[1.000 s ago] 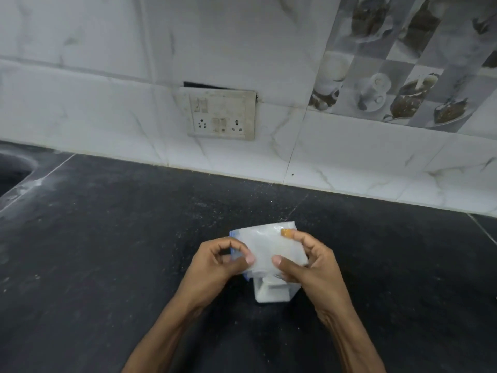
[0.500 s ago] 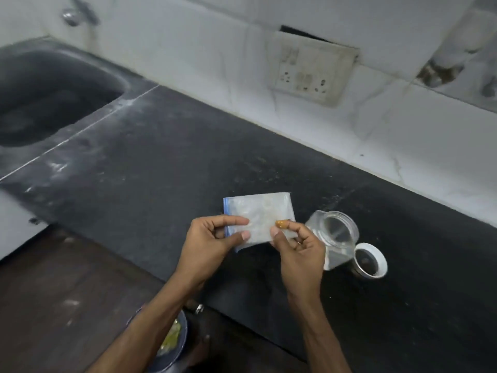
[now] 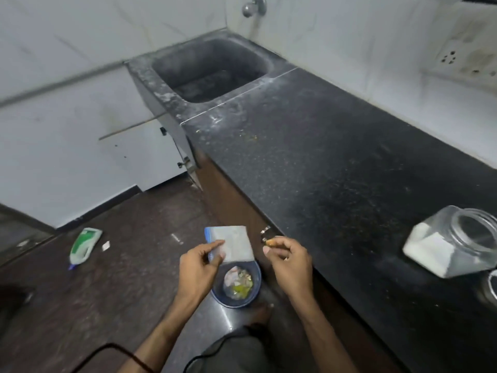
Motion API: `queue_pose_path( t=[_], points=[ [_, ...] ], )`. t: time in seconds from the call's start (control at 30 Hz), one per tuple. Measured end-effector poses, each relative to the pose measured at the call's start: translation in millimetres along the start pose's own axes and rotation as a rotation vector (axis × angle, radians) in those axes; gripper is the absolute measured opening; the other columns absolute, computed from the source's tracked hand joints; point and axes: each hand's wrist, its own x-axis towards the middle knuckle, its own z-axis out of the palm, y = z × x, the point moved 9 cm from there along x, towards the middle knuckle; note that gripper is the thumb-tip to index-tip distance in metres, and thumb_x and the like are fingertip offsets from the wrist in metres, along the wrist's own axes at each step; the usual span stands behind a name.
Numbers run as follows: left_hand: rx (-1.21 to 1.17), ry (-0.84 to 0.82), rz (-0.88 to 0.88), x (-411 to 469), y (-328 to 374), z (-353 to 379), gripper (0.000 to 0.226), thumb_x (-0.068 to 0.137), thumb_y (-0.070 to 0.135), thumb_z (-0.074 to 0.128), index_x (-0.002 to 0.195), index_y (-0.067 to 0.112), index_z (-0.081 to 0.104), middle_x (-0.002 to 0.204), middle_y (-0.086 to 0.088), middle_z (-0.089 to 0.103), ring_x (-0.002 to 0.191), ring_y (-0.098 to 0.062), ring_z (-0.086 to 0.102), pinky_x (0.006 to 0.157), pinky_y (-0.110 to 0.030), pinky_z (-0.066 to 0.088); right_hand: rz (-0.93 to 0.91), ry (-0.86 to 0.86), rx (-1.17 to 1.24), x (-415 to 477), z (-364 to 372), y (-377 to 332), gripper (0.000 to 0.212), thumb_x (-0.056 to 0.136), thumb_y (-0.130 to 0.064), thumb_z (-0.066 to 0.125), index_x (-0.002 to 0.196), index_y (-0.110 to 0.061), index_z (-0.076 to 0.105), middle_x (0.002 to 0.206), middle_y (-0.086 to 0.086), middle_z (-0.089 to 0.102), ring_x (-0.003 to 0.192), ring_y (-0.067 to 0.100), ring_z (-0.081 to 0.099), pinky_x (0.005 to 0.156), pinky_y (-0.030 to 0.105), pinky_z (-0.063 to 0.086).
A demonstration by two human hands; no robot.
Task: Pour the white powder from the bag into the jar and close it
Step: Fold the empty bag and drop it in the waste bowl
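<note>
In the head view, the left hand (image 3: 200, 267) holds the bag (image 3: 232, 242) upright in the air. Its thumb and fingers (image 3: 219, 244) pinch the bag's lower left corner. The bag is a small, flat, clear pouch with a blue strip along its left edge, and it looks whitish and nearly flat. It hangs in front of the table (image 3: 322, 157) edge, over the floor (image 3: 129, 251) and directly above a blue bin (image 3: 257, 288) that holds scraps. The right hand (image 3: 291, 261) is just beside the bag but apart from it. Its fingers are curled, with the thumb and forefinger drawn together at an orange tip; whether they grip anything cannot be told. The jar (image 3: 454, 243) stands on the table well to the right of both hands. Its wide mouth is uncovered and white powder fills its lower part. The lid (image 3: 493, 285) lies just beside it, cut off by the frame edge. A sink (image 3: 212, 68) is set into the far end of the table, under a tap (image 3: 252, 6), and a socket (image 3: 468, 57) sits on the tiled wall. A green and white pouch (image 3: 84, 244) lies on the floor to the left. A bare foot (image 3: 261, 313) shows next to the bin.
</note>
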Motion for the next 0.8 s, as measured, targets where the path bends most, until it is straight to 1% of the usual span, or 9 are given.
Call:
queue_pose_path(
  t=[0.07,0.13,0.2,0.23,0.33,0.4,0.47,0.57,0.8],
  points=[
    [0.027,0.049,0.008,-3.2,-19.4,-2.0,0.049,0.083,0.005,0.077,0.130,0.013,0.066,0.106,0.000,0.076,0.088,-0.012,0.070,0.074,-0.004,0.043,-0.012,0.009,-0.011,-3.9,-6.9,-3.0,0.028,0.080,-0.009,0.080,0.074,-0.033,0.066,0.097,-0.004,0.075,0.076,-0.004,0.070,0.067,0.013,0.051],
    [0.012,0.031,0.018,-2.8,-32.2,10.1,0.077,0.082,0.004,0.077,0.149,0.020,0.043,0.086,0.007,0.073,0.072,-0.007,0.068,0.063,0.004,0.040,-0.019,0.035,-0.019,-7.9,-20.0,-4.8,0.025,0.081,-0.013,0.080,0.077,-0.033,0.067,0.096,-0.006,0.074,0.076,-0.003,0.070,0.069,0.020,0.054],
    [0.016,0.000,-0.028,4.1,-46.5,26.5,0.094,0.082,0.004,0.075,0.157,0.023,0.023,0.069,0.009,0.067,0.063,0.001,0.062,0.057,0.000,0.041,-0.032,0.064,-0.027,-11.7,-34.3,-6.9,0.021,0.082,-0.013,0.080,0.081,-0.030,0.069,0.098,-0.006,0.073,0.078,0.001,0.071,0.070,0.024,0.056],
    [0.029,-0.014,-0.053,9.9,-53.4,34.6,0.096,0.082,0.004,0.075,0.159,0.020,0.018,0.065,0.007,0.064,0.061,0.002,0.059,0.056,-0.005,0.042,-0.039,0.081,-0.034,-13.8,-41.5,-7.6,0.018,0.082,-0.013,0.080,0.083,-0.028,0.070,0.099,-0.006,0.072,0.079,0.002,0.071,0.069,0.021,0.055],
    [0.087,-0.064,-0.100,30.7,-65.1,57.0,0.090,0.084,0.003,0.072,0.157,0.009,0.020,0.062,0.005,0.060,0.057,0.001,0.055,0.062,-0.016,0.041,-0.044,0.131,-0.055,-19.3,-61.4,-6.7,0.015,0.082,-0.013,0.080,0.088,-0.024,0.072,0.101,-0.010,0.071,0.079,-0.003,0.070,0.065,0.010,0.050],
    [0.115,-0.092,-0.115,42.4,-67.7,70.0,0.085,0.085,0.002,0.070,0.155,0.005,0.023,0.065,0.001,0.062,0.057,-0.007,0.058,0.067,-0.024,0.044,-0.037,0.148,-0.056,-22.6,-71.8,-4.8,0.014,0.082,-0.014,0.080,0.088,-0.023,0.072,0.101,-0.011,0.070,0.080,-0.007,0.068,0.064,0.007,0.049],
    [0.150,-0.113,-0.127,51.3,-71.4,82.4,0.081,0.086,0.002,0.069,0.154,0.003,0.025,0.078,-0.008,0.069,0.069,-0.020,0.063,0.073,-0.031,0.050,-0.026,0.166,-0.049,-25.4,-81.9,-2.5,0.013,0.083,-0.016,0.079,0.089,-0.024,0.072,0.101,-0.012,0.071,0.081,-0.009,0.067,0.064,0.007,0.048],
    [0.198,-0.143,-0.150,59.6,-81.6,98.2,0.074,0.089,0.004,0.067,0.152,0.000,0.028,0.104,-0.023,0.072,0.097,-0.038,0.068,0.088,-0.043,0.052,-0.008,0.187,-0.040,-26.7,-93.8,2.4,0.011,0.084,-0.017,0.079,0.090,-0.023,0.073,0.100,-0.013,0.072,0.080,-0.008,0.067,0.063,0.006,0.048],
    [0.281,-0.219,-0.190,65.2,-99.0,120.9,0.071,0.089,0.004,0.068,0.149,-0.001,0.031,0.117,-0.030,0.067,0.111,-0.045,0.064,0.095,-0.045,0.049,0.021,0.220,-0.042,-26.6,-109.7,15.9,0.010,0.084,-0.013,0.079,0.090,-0.018,0.074,0.092,-0.014,0.074,0.072,-0.003,0.069,0.058,0.007,0.047]
  ],
)
